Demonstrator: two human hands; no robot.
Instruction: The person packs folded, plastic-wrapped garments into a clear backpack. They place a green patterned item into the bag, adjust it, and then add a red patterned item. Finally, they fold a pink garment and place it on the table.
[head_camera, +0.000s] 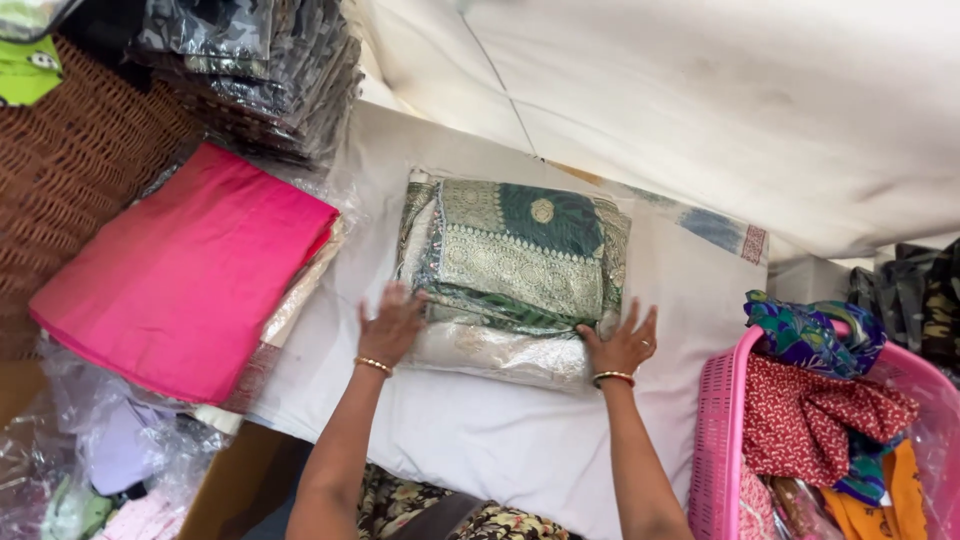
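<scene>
Folded green-and-gold brocade cloth in a clear plastic sleeve (510, 270), centre of the white padded surface (480, 440). Left hand (392, 325) and right hand (622, 345) — fingers spread, pressed flat on its near corners. Probably soft, light, slippery-wrapped — best gripped under both near edges.

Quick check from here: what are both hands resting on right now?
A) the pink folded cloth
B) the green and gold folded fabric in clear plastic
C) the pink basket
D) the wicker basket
B: the left hand and right hand lie flat on the near edge of the green and gold folded fabric, on the white cloth.
</scene>
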